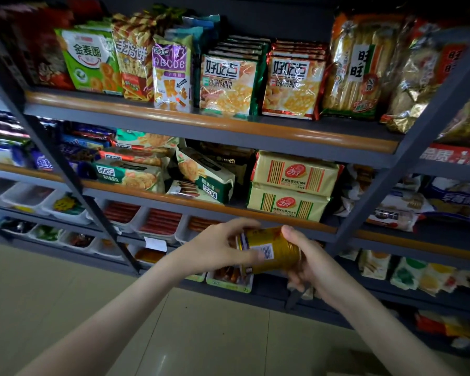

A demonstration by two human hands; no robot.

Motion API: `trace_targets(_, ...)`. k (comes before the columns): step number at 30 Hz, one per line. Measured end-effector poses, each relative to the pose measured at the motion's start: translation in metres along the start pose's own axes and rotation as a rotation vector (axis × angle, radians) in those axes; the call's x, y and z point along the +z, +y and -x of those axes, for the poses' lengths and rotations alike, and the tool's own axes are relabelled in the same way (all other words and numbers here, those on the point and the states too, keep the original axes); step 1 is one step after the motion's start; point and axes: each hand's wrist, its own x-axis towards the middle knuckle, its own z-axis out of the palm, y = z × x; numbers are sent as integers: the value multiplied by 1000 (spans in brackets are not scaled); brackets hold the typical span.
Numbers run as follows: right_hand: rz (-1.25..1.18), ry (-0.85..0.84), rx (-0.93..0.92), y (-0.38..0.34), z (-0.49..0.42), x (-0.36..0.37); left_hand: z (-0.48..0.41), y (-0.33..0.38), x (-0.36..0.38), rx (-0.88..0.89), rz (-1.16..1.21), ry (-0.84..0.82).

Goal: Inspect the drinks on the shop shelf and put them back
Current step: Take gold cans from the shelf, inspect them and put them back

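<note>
A gold drink can (269, 249) with a white barcode label lies on its side in the air in front of the lower shelves. My left hand (217, 249) grips its left end, fingers curled over the top. My right hand (310, 260) holds the other end, with the thumb on top and the fingers wrapped underneath. Both hands hide the ends of the can.
Dark metal shelves with orange edge strips (201, 123) carry snack bags and biscuit packs (291, 185). White trays of red sausages (158, 222) sit on the shelf behind the can. A slanted upright post (73, 180) stands at the left. Pale floor tiles (201, 335) lie below.
</note>
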Motion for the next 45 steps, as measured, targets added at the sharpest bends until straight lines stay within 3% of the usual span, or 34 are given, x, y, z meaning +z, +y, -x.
trace_targets(4,213,-17,-63,-16,-1,2,-6,8,-1,-24,-86,-172)
trace_targets(10,265,-58,-245,-43,-1,-12,-18,22,11,-199,636,-93)
trace_targets(12,303,-31,-306,-54,1,-19,-24,31,10,-195,719,-47)
trace_targets(15,457,69,-436,-77,6,-30,-37,51,5,-119,504,57)
trace_targets(21,709,207,-668,-156,20,-45,-61,117,-19,195,-212,498)
trace_targets(26,950,268,-902,-237,27,-59,-81,175,-52,524,-480,782)
trace_targets(34,1077,486,-1217,-371,38,-67,-112,236,-180,892,-736,829)
trace_targets(40,1205,637,-1070,-452,14,-78,-142,256,-257,946,-1009,1058)
trace_targets(45,1485,684,-796,-486,-37,-80,-172,257,-285,864,-1104,1055)
